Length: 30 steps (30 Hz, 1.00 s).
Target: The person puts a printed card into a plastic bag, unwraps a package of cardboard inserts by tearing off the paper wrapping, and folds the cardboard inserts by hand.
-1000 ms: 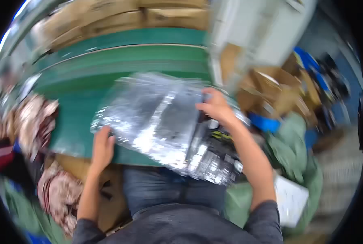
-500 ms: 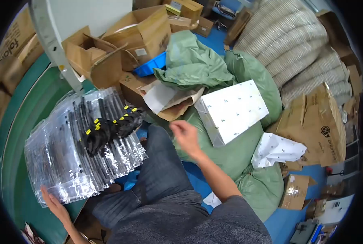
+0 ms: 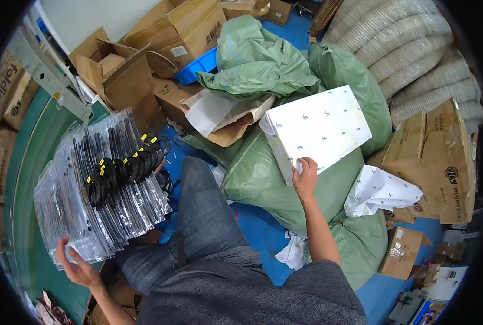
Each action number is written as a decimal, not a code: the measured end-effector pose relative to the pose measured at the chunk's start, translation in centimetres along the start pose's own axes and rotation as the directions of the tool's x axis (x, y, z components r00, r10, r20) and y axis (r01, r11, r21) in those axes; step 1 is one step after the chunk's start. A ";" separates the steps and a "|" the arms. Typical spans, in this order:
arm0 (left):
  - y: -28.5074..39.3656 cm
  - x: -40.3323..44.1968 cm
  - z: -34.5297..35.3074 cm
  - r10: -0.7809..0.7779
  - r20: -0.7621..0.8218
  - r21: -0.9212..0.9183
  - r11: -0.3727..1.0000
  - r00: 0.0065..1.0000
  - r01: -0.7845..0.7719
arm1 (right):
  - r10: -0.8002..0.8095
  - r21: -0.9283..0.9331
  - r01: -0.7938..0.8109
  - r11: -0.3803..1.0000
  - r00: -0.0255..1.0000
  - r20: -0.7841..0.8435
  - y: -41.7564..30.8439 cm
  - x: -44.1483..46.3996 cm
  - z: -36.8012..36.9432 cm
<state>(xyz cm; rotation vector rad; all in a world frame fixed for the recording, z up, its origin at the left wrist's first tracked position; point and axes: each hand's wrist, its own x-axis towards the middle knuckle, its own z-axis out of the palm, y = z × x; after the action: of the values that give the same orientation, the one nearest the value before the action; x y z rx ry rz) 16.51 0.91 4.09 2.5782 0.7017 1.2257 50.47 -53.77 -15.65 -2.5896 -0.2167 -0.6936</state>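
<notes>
My left hand (image 3: 80,268) is open, thumb and fingers apart, at the near edge of a row of clear plastic sleeves (image 3: 68,216). Black loops with yellow tags (image 3: 125,168) stick up from these sleeves. Over to the right, my right hand (image 3: 305,177) has its fingers curled on the near edge of a white paper-wrapped package (image 3: 322,127) printed with small logos. That package lies tilted on stuffed green sacks (image 3: 274,179). Whatever is under my right fingertips is hidden.
Open cardboard boxes (image 3: 128,81) and a blue bin (image 3: 195,67) stand at the back left. Crumpled white printed paper (image 3: 379,189) lies by a large carton (image 3: 425,162) on the right. Ribbed coiled hoses (image 3: 387,38) rise behind. A green curved surface (image 3: 33,200) borders the left.
My right hand has moved right, from above my knee to the package's near edge. My left hand has drawn slightly back from the sleeves, its fingers more spread. The view has shifted a little.
</notes>
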 end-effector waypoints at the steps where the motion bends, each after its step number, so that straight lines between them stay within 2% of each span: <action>1: 1.6 0.1 0.6 0.030 0.004 -0.093 0.995 1.000 -0.029 | -0.023 -0.014 0.023 1.000 1.000 0.015 0.3 -0.1 0.2; 3: 5.8 0.6 1.9 0.124 0.047 -0.247 0.963 0.991 -0.109 | -0.039 -0.004 0.039 0.999 0.999 -0.001 0.1 -0.3 0.5; 4: 7.9 0.7 2.5 0.130 0.045 -0.243 0.963 0.991 -0.115 | -0.057 -0.003 0.057 0.998 0.998 -0.018 0.0 -0.4 0.4; 6: 12.3 0.9 3.6 0.334 0.107 -0.425 0.867 0.936 -0.261 | -0.093 -0.009 0.092 0.996 0.995 -0.048 -0.1 -0.8 0.2; 9: 17.3 0.3 5.8 0.432 0.200 -0.554 0.790 0.879 -0.262 | -0.083 0.018 0.084 0.996 0.996 -0.034 -0.2 -0.8 0.6; 11: 19.8 -0.1 7.3 0.565 0.256 -0.621 0.718 0.785 -0.314 | -0.081 0.037 0.082 0.996 0.996 -0.027 0.0 -0.2 0.7; 12: 20.8 -0.3 8.1 0.569 0.255 -0.621 0.716 0.782 -0.318 | -0.077 0.038 0.079 0.996 0.997 -0.030 0.2 -0.1 0.5; 16: 24.4 -1.1 12.4 0.671 0.383 -0.712 0.653 0.635 -0.260 | -0.083 0.129 0.079 0.989 0.996 0.033 1.6 1.4 0.5; 18: 25.7 -1.5 14.7 0.679 0.404 -0.723 0.647 0.612 -0.241 | -0.150 0.142 0.144 0.979 0.988 0.031 2.4 2.0 0.4; 21: 28.2 -2.4 18.3 0.683 0.492 -0.734 0.659 0.540 -0.164 | -0.150 0.167 0.146 0.975 0.989 0.016 3.0 1.7 0.6; 23: 30.0 -2.8 20.7 0.701 0.487 -0.760 0.634 0.521 -0.143 | -0.191 0.112 0.193 0.975 0.981 -0.029 3.3 1.4 1.0; 26: 32.4 -3.8 24.2 0.706 0.519 -0.788 0.614 0.481 -0.051 | -0.166 0.046 0.168 0.985 0.985 -0.041 2.5 1.7 1.0; 28: 33.7 -4.1 27.7 0.645 0.633 -0.737 0.672 0.428 0.078 | -0.140 0.055 0.142 0.988 0.989 -0.046 2.4 1.8 0.9; 30: 35.2 -4.1 31.1 0.624 0.671 -0.708 0.700 0.401 0.095 | -0.112 0.095 0.114 0.989 0.993 -0.030 2.3 1.7 0.8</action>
<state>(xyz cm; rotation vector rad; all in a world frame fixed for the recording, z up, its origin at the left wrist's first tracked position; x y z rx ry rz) 49.89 -30.94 -5.31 2.2111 -0.4157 -0.0930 52.83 -55.40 -16.26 -2.4899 -0.3825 -0.7364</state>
